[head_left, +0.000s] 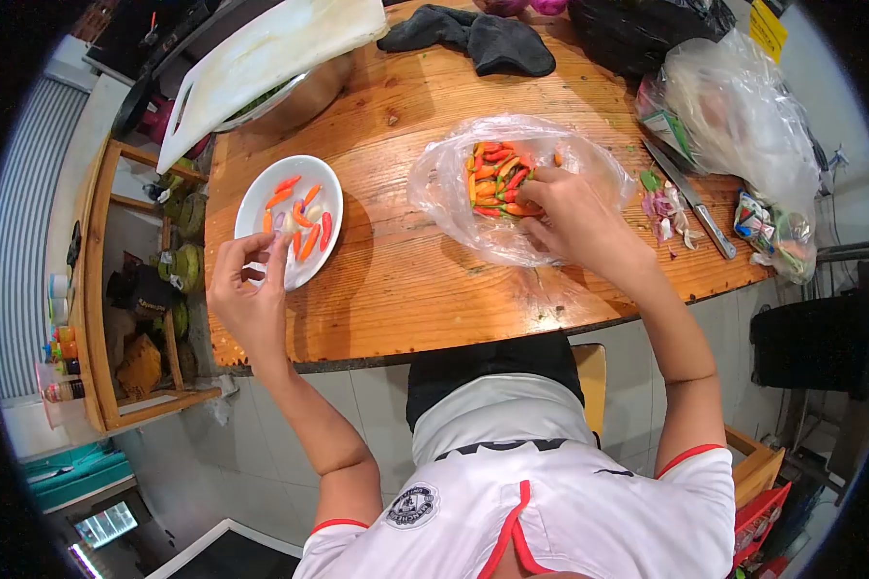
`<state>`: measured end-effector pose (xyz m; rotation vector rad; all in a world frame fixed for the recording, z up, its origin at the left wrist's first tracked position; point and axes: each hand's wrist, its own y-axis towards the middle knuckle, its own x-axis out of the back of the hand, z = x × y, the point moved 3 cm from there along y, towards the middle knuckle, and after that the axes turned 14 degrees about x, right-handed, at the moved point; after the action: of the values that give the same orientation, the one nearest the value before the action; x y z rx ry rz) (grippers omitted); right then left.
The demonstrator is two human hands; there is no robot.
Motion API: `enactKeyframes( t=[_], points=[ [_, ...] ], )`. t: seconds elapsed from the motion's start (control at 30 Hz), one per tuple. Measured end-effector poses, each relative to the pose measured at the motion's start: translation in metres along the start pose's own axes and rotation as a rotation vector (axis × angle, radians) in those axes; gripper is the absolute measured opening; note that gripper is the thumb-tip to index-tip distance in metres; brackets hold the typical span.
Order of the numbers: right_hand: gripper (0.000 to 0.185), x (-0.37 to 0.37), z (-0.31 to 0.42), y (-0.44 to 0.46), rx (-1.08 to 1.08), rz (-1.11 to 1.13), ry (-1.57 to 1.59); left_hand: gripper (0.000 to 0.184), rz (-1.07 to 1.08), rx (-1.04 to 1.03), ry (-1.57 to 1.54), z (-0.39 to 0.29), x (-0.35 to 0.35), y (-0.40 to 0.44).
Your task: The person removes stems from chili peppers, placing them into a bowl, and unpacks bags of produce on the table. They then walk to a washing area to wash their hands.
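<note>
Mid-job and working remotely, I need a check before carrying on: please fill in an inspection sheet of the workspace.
Surface: wooden table, visible grain and dark marks.
Job's things: white dish with red and orange chillies and pale pieces; open clear bag with more chillies.
Clutter: knife beside scraps; dark cloth; filled plastic bags; cutting board atop a metal bowl.
Grippers: left hand at the dish, right hand at the bagged chillies; whether either grip holds anything, cannot tell.
Cables: nothing seen.
Surroundings: wooden rack at left, tiled floor.
</note>
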<state>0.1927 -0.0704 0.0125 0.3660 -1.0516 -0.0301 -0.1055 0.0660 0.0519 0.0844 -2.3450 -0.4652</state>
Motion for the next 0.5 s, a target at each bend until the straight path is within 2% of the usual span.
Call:
enactKeyframes(
  t=[0.13, 0.23, 0.27, 0.33, 0.43, 0.5],
  points=[
    [0.013, -0.006, -0.011, -0.002, -0.026, 0.019, -0.065, 0.006, 0.004, -0.084, -0.162, -0.024, -0.008, -0.019],
    [0.016, 0.002, -0.012, -0.002, -0.02, 0.058, -0.042, 0.007, 0.245, -0.189, -0.323, -0.055, -0.027, -0.051],
    [0.016, 0.007, -0.011, -0.002, -0.039, -0.005, -0.002, 0.009, 0.329, -0.23, -0.356, -0.062, -0.036, -0.06],
    [0.016, 0.018, -0.003, -0.005, -0.077, -0.126, 0.084, 0.014, 0.517, -0.124, -0.385, -0.073, -0.056, -0.076],
    [0.017, 0.032, 0.022, -0.014, -0.127, -0.23, 0.359, 0.021, 0.562, -0.012, -0.541, -0.09, -0.076, -0.09],
    [0.018, 0.022, 0.029, -0.024, -0.078, -0.194, 0.591, 0.023, 0.631, 0.022, -0.657, -0.098, -0.082, -0.096]
  ],
)
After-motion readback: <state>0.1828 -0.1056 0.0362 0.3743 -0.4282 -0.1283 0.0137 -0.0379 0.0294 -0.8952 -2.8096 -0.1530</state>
